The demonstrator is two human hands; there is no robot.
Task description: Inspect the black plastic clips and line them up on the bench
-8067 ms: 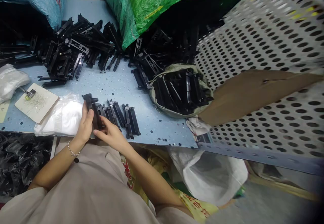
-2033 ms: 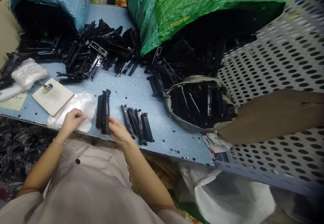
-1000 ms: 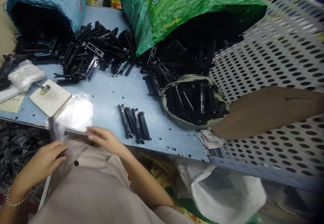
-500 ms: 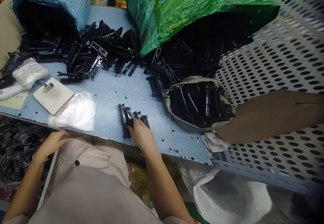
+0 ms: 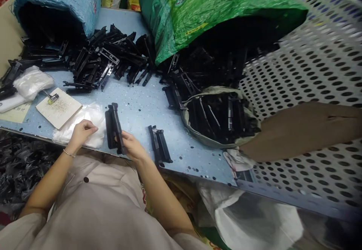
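Observation:
My right hand grips a pair of long black plastic parts side by side, upright over the table's front edge. Its thumb and fingers close round their lower right side. Over a stack of clear plastic bags, my left hand has its thumb and fingers pressed together. Whether a bag is pinched in them I cannot make out. Another pair of black plastic parts lies on the blue speckled table, to the right of my right hand.
A heap of black parts spills from a blue woven sack. More lie under a green sack and in a cloth bag. A square board with a small metal tool stands left. A perforated grey panel borders the right.
My right hand has lifted one pair of black parts and carried it left, leaving the other pair on the table. My left hand has come up from the table edge onto the plastic bags.

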